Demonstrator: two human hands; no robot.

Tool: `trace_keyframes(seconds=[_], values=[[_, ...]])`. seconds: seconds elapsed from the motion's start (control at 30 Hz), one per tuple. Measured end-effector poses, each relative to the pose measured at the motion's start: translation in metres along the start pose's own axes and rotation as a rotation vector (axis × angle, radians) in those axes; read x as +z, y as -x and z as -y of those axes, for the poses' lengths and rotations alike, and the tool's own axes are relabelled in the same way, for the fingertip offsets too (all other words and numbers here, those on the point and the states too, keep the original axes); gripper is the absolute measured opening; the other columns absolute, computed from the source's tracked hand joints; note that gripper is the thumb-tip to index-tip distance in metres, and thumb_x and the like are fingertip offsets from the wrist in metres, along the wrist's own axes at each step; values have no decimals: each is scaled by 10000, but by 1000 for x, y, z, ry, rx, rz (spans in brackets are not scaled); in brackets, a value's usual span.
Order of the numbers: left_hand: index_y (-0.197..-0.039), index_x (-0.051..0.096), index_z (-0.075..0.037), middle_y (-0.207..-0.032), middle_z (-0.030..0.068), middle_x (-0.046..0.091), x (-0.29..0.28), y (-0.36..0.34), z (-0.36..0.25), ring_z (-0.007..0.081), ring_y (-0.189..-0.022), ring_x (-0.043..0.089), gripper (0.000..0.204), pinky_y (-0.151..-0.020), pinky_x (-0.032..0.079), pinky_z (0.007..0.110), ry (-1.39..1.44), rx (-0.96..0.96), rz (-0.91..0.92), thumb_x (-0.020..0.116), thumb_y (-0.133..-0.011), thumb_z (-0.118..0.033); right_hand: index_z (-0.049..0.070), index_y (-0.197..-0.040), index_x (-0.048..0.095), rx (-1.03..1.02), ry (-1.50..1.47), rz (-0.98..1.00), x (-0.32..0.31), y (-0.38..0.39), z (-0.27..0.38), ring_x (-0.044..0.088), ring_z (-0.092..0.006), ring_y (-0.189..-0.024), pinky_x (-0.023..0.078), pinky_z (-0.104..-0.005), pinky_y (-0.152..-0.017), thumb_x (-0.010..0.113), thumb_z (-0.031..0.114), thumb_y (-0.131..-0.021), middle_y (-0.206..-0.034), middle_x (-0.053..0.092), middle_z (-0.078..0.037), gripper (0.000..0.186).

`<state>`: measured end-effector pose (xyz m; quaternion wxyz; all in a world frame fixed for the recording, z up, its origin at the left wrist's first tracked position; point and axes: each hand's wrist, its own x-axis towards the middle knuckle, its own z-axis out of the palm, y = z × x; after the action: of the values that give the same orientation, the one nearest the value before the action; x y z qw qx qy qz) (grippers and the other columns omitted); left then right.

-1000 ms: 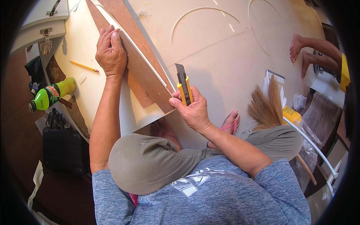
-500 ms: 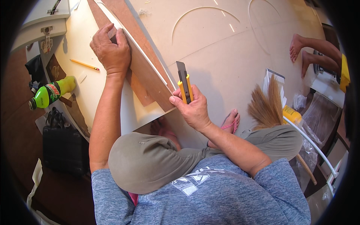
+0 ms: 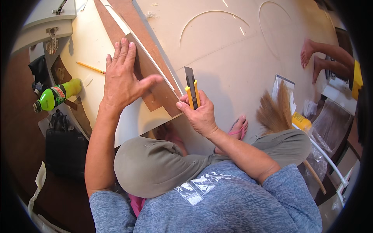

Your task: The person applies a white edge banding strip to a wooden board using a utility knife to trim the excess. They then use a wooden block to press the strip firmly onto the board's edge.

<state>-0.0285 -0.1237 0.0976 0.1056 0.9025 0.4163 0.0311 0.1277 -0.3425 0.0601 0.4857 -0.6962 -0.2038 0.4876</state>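
Note:
My left hand [image 3: 123, 81] lies with fingers spread and thumb out over a long brown board [image 3: 142, 66]. A thin white strip [image 3: 160, 72] runs along the board's right edge. In my right hand [image 3: 202, 116] is a yellow and black utility knife [image 3: 192, 89], its blade pointing up and away from me. The thumb and a fingertip of that hand also meet at the near end of the strip; whether they pinch it I cannot tell. Beneath the board is a pale panel [image 3: 130, 124], with a yellow pencil [image 3: 90, 67] on it, left of my left hand.
A green soda bottle [image 3: 58, 95] lies at the left, above a black bag [image 3: 64, 147]. Curved white strips [image 3: 213, 11] lie on the floor ahead. At the right are a broom head [image 3: 276, 108], a yellow container [image 3: 301, 121] and another person's bare feet [image 3: 307, 54].
My left hand has moved nearer to me along the board, and its bent fingers have straightened and spread. The right hand holds the utility knife almost in the same place.

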Motion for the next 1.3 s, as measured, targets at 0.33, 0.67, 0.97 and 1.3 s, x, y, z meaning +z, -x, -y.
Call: trace_keyframes(seconds=[0.33,0.67,0.97,1.3], values=[[-1690,99,102,-1781,327,47,-21,-13,-33,452,-1671,44,1682,-1318,181,629,-70,-193,424,1012,-491,-644,57,-1089,647,106,-10,57,-3,-2,8,620,-58,-863,535,-235,-805,840,118,-965,-953,665,17,238],[-1681,84,121,-1769,355,28,-29,-26,-47,489,-1661,31,1616,-1335,169,592,-23,-292,544,1036,-550,-530,31,-1195,611,-20,542,-57,-25,-18,68,672,-180,-644,558,-392,-624,744,293,-1057,-766,673,-61,325],[-1689,95,95,-1781,321,32,-28,-23,-44,467,-1665,48,1607,-1330,215,596,114,-332,480,1072,-510,-390,50,-1341,529,-247,883,185,32,-94,121,703,-535,-797,548,-629,-717,543,253,-1094,-869,728,-284,320],[-1693,155,85,-1789,304,53,-1,-13,-38,456,-1670,54,910,-1305,218,631,61,-307,312,571,-1064,-424,16,-1289,534,-176,976,262,72,-110,130,730,-517,-800,586,-617,-743,540,262,-1078,-859,738,-293,325]])
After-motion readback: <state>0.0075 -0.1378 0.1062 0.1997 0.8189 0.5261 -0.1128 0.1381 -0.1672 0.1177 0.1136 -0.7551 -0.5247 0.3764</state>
